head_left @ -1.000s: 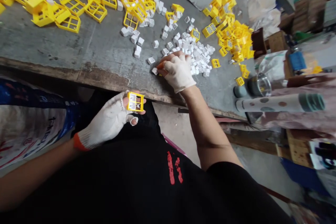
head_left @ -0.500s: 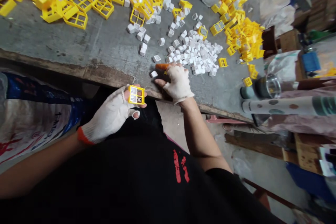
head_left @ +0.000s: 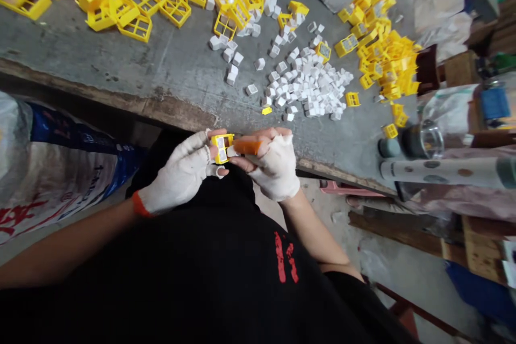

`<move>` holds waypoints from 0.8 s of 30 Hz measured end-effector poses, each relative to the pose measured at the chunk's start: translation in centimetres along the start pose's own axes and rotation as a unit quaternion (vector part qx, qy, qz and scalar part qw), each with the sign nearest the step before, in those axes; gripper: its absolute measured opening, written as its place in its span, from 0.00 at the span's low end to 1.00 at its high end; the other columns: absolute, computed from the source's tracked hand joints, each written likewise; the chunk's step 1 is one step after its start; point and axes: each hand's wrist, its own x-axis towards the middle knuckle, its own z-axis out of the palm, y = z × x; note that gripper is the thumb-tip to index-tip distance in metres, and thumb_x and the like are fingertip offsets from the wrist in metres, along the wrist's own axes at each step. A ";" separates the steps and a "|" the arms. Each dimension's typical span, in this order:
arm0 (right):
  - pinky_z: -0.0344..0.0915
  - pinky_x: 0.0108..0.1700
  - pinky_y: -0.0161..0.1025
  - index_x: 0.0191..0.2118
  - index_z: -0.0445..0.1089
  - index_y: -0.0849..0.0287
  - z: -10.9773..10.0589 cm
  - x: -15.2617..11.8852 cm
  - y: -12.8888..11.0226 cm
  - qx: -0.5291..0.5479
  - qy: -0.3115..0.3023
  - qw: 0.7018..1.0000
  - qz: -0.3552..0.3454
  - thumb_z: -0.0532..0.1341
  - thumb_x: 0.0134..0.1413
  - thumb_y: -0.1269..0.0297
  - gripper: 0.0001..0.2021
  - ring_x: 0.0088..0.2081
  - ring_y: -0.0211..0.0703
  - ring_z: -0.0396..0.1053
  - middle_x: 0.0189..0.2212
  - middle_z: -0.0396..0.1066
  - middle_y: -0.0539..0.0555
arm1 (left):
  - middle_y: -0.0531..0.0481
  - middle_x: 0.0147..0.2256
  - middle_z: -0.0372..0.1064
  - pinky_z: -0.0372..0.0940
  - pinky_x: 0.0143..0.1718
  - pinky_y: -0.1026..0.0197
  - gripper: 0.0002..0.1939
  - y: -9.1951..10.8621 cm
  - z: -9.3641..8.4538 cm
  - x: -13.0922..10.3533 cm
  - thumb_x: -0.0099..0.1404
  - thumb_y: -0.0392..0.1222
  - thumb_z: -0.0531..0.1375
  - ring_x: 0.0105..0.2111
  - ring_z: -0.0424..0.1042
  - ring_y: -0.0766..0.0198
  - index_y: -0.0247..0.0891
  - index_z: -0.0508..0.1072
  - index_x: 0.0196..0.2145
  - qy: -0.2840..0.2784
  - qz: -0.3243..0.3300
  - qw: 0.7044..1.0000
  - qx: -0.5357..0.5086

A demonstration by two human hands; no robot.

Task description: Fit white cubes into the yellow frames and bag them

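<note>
My left hand, in a white fingerless-tipped glove with an orange cuff, grips a small yellow window-like frame holding white square pieces. My right hand, gloved in white too, meets the frame's right side. Between its thumb and forefinger is a small white cube-shaped piece, touching the frame. An orange covering lies along the right forefinger; I cannot tell what it is made of. Beyond the hands, a heap of white cube-shaped pieces lies on the grey table.
Yellow open frames are piled at the back left. More yellow frames form a heap on the right. A small yellow piece lies near the table edge. A clear cup and a white tube are at the right end.
My right hand has come off the table toward my body, bringing a white cube-shaped piece to the frame in my left hand. The whole view has shifted slightly.
</note>
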 end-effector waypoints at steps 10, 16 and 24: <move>0.67 0.58 0.55 0.60 0.83 0.46 -0.7 1.6 1.9 0.025 -0.054 0.997 0.042 0.60 0.81 0.48 0.18 0.55 0.55 0.77 0.59 0.85 0.55 | 0.47 0.45 0.86 0.80 0.31 0.61 0.17 1.0 -0.1 0.3 0.60 0.43 0.83 0.38 0.85 0.56 0.41 0.87 0.45 0.046 -0.006 0.999 -0.020; 0.64 0.61 0.66 0.54 0.81 0.54 0.5 8.3 8.1 -0.127 -0.053 0.959 0.248 0.66 0.72 0.51 0.15 0.59 0.69 0.72 0.52 0.84 0.64 | 0.47 0.43 0.85 0.78 0.29 0.61 0.24 1.5 0.5 0.4 0.55 0.48 0.85 0.38 0.85 0.54 0.40 0.85 0.46 0.066 0.018 0.998 -0.001; 0.67 0.62 0.61 0.54 0.84 0.53 -0.9 7.5 5.2 -0.032 -0.104 0.989 0.103 0.64 0.76 0.57 0.13 0.55 0.61 0.76 0.49 0.85 0.60 | 0.44 0.41 0.83 0.72 0.25 0.64 0.16 1.9 0.0 0.3 0.68 0.50 0.75 0.32 0.81 0.58 0.37 0.83 0.47 0.043 -0.019 0.999 0.004</move>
